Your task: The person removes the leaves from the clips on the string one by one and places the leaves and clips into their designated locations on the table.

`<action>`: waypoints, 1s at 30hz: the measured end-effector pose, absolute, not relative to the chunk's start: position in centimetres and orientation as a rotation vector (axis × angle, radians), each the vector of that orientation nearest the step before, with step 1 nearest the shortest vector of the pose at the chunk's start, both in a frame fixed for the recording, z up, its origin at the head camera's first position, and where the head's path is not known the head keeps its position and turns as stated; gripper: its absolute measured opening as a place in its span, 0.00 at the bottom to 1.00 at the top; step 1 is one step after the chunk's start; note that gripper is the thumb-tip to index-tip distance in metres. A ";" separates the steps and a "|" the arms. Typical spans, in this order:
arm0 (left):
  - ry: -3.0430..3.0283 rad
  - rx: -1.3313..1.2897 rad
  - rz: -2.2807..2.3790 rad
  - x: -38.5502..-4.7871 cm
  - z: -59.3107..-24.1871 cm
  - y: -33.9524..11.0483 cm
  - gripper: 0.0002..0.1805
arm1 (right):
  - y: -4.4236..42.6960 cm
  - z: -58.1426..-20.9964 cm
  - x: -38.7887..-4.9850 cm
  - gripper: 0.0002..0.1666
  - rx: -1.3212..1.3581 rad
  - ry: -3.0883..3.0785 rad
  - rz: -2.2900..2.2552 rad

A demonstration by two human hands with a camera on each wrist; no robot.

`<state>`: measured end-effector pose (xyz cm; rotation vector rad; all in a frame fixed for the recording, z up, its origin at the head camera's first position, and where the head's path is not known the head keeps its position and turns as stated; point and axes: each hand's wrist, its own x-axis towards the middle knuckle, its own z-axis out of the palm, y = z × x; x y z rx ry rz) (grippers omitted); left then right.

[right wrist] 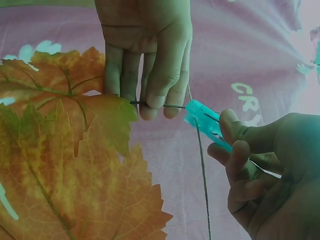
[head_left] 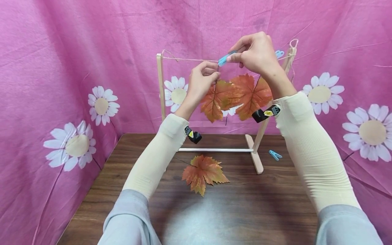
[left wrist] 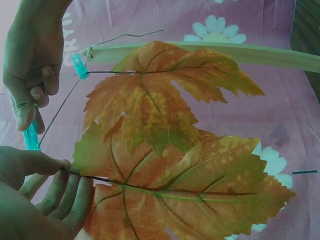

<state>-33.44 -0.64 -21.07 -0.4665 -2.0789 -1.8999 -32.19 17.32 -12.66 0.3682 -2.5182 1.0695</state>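
Note:
My left hand (head_left: 202, 79) pinches the dark stem of an orange maple leaf (left wrist: 165, 190) between thumb and fingers, just below the string (head_left: 190, 59). A blue clothespin (right wrist: 202, 120) is gripped by my right hand (head_left: 255, 52), its jaws at the string and the tip of that stem. Whether it bites on both, I cannot tell. Beside it a second orange leaf (head_left: 252, 95) hangs from the string by another blue clothespin (left wrist: 79, 66). On the table, below the hands, lies a third maple leaf (head_left: 203, 173).
A wooden frame (head_left: 161, 85) holds the string between two posts, with a white crossbar (head_left: 217, 150) low down. One loose blue clothespin (head_left: 275, 155) lies right of the frame's foot (head_left: 255, 156) on the brown wooden table (head_left: 128, 204). Pink cloth (head_left: 128, 41) with daisies surrounds the table.

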 end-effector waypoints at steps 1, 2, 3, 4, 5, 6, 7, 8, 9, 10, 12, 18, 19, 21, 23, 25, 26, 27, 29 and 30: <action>-2.072 -0.472 -1.906 -33.5 -21.1 -0.7 0.09 | 17.3 -12.6 -32.2 0.14 0.370 -2.510 1.077; -2.068 -0.475 -1.907 -33.5 -21.1 -0.7 0.09 | 17.3 -12.6 -32.1 0.14 0.372 -2.502 1.084; -2.065 -0.475 -1.907 -33.5 -21.1 -0.7 0.09 | 17.3 -12.6 -32.1 0.14 0.373 -2.494 1.092; -2.066 -0.469 -1.908 -33.5 -21.1 -0.8 0.08 | 17.4 -12.6 -32.1 0.14 0.374 -2.486 1.097; -2.068 -0.467 -1.900 -33.5 -21.1 -0.8 0.07 | 17.4 -12.5 -32.1 0.14 0.374 -2.478 1.103; -2.069 -0.463 -1.897 -33.5 -21.1 -0.9 0.07 | 17.4 -12.5 -32.0 0.13 0.374 -2.472 1.102; -2.070 -0.461 -1.895 -33.5 -21.1 -0.9 0.07 | 17.4 -12.5 -32.0 0.13 0.372 -2.466 1.107; -2.069 -0.457 -1.893 -33.5 -21.1 -1.0 0.07 | 17.5 -12.4 -31.9 0.12 0.369 -2.463 1.110; -2.061 -0.459 -1.900 -33.4 -21.2 -1.0 0.06 | 17.5 -12.4 -31.9 0.12 0.368 -2.459 1.115; -2.052 -0.462 -1.912 -33.4 -21.2 -1.1 0.06 | 17.6 -12.4 -31.9 0.12 0.367 -2.453 1.123; -2.028 -0.471 -1.943 -33.3 -21.2 -1.3 0.06 | 17.7 -12.3 -31.8 0.11 0.366 -2.441 1.142; -1.983 -0.493 -2.005 -33.0 -21.5 -1.9 0.07 | 18.1 -12.4 -31.5 0.09 0.356 -2.424 1.196; -1.980 -0.493 -2.011 -33.0 -21.5 -2.1 0.07 | 18.2 -12.4 -31.5 0.08 0.353 -2.424 1.201; -1.978 -0.495 -2.016 -32.9 -21.4 -2.3 0.06 | 18.4 -12.4 -31.4 0.09 0.347 -2.423 1.200; -1.981 -0.488 -2.015 -32.8 -21.4 -2.6 0.05 | 18.6 -12.4 -31.3 0.10 0.338 -2.425 1.207; -1.987 -0.479 -2.012 -32.7 -21.3 -2.9 0.03 | 18.9 -12.4 -31.1 0.11 0.331 -2.427 1.218; -1.992 -0.482 -2.005 -32.7 -21.3 -3.0 0.03 | 19.0 -12.5 -31.0 0.12 0.326 -2.426 1.227; -1.996 -0.482 -2.003 -32.6 -21.3 -3.1 0.03 | 19.2 -12.5 -30.9 0.12 0.321 -2.427 1.239; -1.998 -0.491 -2.001 -32.5 -21.3 -3.4 0.02 | 19.5 -12.6 -30.7 0.14 0.309 -2.430 1.263; -1.996 -0.496 -2.003 -32.4 -21.3 -3.5 0.02 | 19.7 -12.7 -30.6 0.15 0.306 -2.431 1.279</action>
